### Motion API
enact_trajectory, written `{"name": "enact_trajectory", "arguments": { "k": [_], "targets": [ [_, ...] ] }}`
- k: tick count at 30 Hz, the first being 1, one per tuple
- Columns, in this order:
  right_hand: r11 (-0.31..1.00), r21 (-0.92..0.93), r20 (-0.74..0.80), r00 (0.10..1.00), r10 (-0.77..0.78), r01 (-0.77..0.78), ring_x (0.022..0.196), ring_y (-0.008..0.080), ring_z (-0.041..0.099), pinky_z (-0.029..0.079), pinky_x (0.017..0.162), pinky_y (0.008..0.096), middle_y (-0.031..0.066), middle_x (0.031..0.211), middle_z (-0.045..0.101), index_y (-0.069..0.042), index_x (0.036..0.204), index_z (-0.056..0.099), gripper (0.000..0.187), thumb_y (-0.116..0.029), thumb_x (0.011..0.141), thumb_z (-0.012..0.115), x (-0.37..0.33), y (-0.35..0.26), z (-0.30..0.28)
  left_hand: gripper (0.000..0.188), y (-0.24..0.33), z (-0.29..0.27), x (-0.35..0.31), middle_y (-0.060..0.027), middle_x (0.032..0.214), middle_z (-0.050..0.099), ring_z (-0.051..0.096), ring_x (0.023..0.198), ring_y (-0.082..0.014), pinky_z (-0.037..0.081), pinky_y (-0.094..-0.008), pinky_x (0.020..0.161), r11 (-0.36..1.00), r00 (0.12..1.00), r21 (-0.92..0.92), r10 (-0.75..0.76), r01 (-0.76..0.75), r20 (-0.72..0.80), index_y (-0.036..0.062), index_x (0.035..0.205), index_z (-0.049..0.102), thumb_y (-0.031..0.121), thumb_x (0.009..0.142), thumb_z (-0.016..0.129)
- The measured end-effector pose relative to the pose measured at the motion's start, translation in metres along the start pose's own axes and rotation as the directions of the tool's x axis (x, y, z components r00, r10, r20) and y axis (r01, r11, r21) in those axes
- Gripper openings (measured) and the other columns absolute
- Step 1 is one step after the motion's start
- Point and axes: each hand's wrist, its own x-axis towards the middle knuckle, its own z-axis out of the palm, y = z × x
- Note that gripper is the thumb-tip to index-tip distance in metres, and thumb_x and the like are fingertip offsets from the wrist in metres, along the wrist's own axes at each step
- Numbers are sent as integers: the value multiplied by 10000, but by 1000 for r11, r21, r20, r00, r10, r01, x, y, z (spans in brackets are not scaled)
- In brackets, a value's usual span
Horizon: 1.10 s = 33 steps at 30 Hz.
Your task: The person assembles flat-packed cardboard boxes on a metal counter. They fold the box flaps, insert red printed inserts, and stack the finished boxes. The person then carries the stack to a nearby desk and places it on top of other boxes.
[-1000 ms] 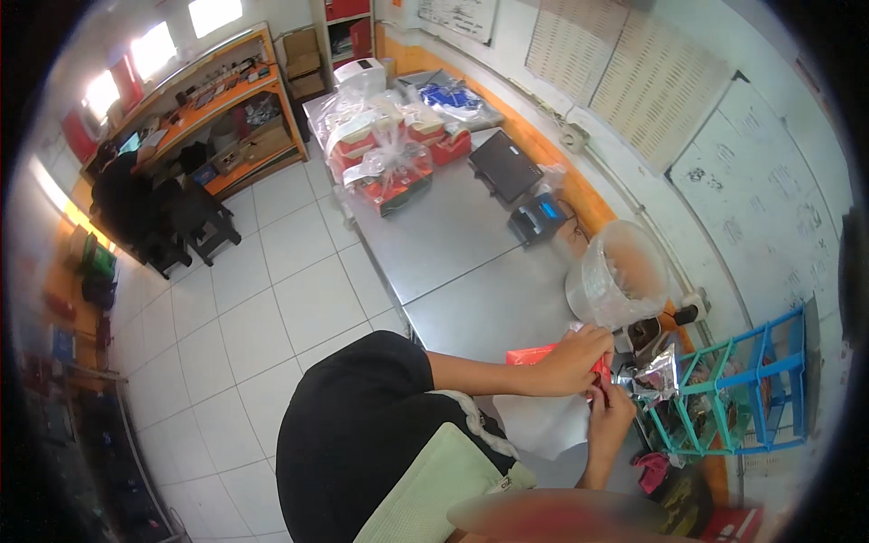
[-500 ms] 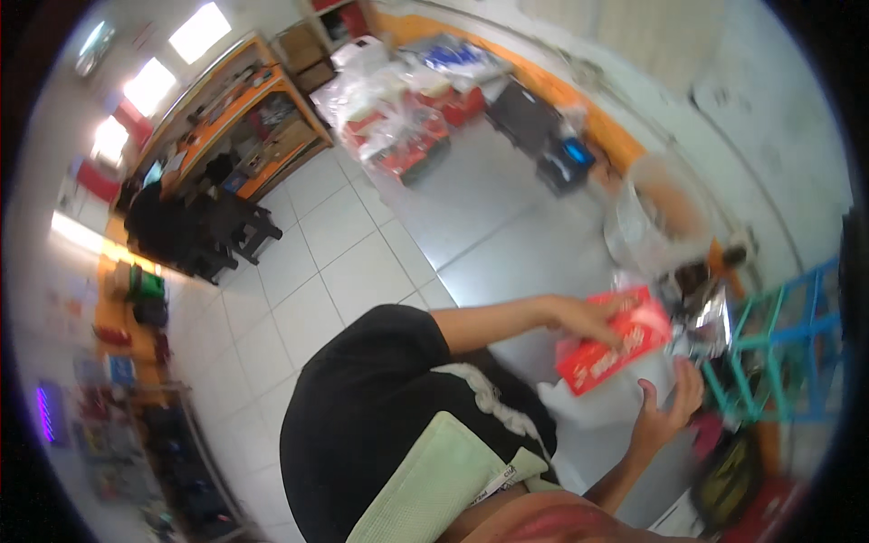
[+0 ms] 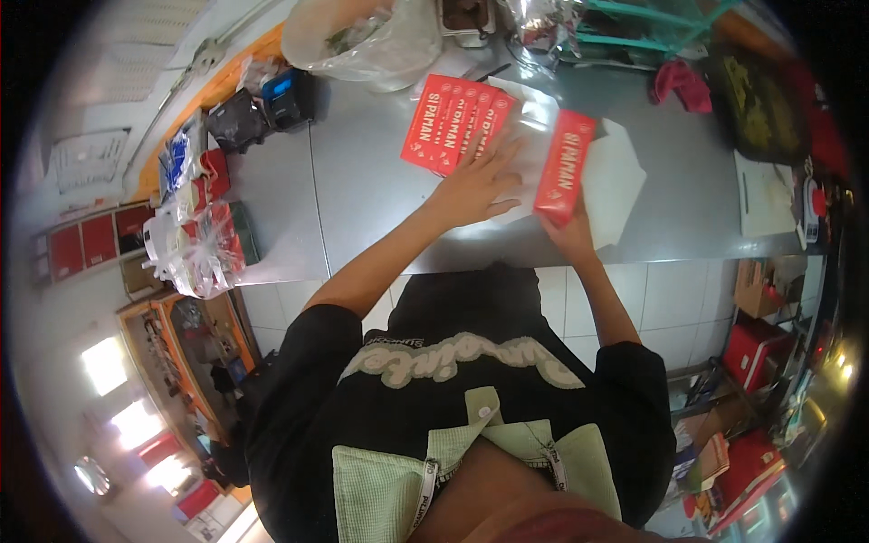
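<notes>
Several flat red boxes (image 3: 433, 122) with pale lettering lie fanned and overlapping on the metal table. My left hand (image 3: 477, 188) is at their near edge, fingers apart and its fingertips touching or just over the nearest box. In my right hand (image 3: 574, 233) is another red box (image 3: 565, 163), gripped at its near end and standing out away from me. White paper (image 3: 621, 176) lies flat under and to the right of that box. More pale sheet shows between the two hands, partly covered by them.
A clear plastic bag-lined tub (image 3: 362, 45) stands at the back, with foil packaging (image 3: 541, 27) and a teal rack (image 3: 634, 32) to its right. A pink cloth (image 3: 679, 86) lies at the right. Bagged red boxes (image 3: 210, 249) and a small black device (image 3: 285, 98) are on the left.
My view has swung round to face the table. My right hand, open beside the boxes before, now holds a red box. The left has slid back from atop the boxes to their near edge.
</notes>
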Motion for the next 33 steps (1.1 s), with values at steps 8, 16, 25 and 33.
{"name": "enact_trajectory", "arguments": {
  "k": [8,16,25,33],
  "targets": [
    [928,-151,266,918,-294,341,1471,353,293,161,1232,566,157,1537,413,-138,1373,549,664,-154,736,736,40,25,42,451,-3,-22,-8,-153,1610,291,183,1501,-437,101,-643,1198,1000,998,5,-29,28,51,101,994,653,471,772,784],
    [881,-244,278,900,-336,405,1491,349,258,114,1187,688,110,1539,421,-147,1360,567,668,-206,734,791,51,33,77,297,-33,-25,-15,-123,1641,254,158,1513,-428,18,-659,1189,970,991,-210,-115,126,64,122,891,657,343,772,816],
    [961,-137,71,970,-234,241,1430,375,367,144,1198,650,172,1521,422,-132,1367,561,594,-194,808,753,50,10,112,246,-45,-14,-22,-106,1643,258,107,1535,-392,-30,-658,1193,967,989,-221,-101,123,109,129,995,671,215,791,778],
    [983,160,212,969,-124,91,1319,298,502,359,1124,412,148,1416,524,-11,1359,519,544,-82,843,674,52,30,88,547,-37,-35,-30,-173,1595,325,191,1516,-379,22,-628,1194,933,916,-193,-341,302,-213,145,1314,576,290,827,780]
  ]
}}
